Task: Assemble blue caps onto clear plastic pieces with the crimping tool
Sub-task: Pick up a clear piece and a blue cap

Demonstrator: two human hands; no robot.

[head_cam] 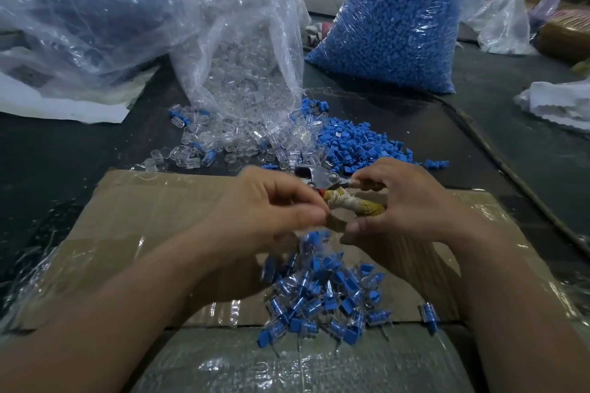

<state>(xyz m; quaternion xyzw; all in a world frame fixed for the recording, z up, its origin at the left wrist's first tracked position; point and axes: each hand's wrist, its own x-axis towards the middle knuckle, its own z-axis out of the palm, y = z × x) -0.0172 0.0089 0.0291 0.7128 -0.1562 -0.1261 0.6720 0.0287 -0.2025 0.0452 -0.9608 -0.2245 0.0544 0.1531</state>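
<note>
Okay, dark tabletop [64, 153] carries everything. At the back stand a big bag of blue caps [392, 29] and, to its left, a clear bag of clear plastic pieces [242, 51] spilling forward. A taped cardboard box [143, 217] sits nearest the person, with a pile of finished capped pieces [319, 293] on it. Loose blue caps [360, 143] and loose clear pieces [223, 143] lie side by side just beyond the box.

The crimping tool [319, 182] is held above the box's far edge, between both hands. The right hand [405, 198] has its fingers wrapped round the cloth-wound handles. The left hand [265, 210] has thumb and forefinger drawn together at the tool head. It's too blurred to tell whether they pinch a piece.

Step in hand is likely seating a cap and clear piece in the jaws. To do it well, keep the cap square to the clear piece and the fingertips off the jaws, then squeeze fully once.

The tool's long axis runs across the view, head pointing left and slightly away, handles to the right.
</note>
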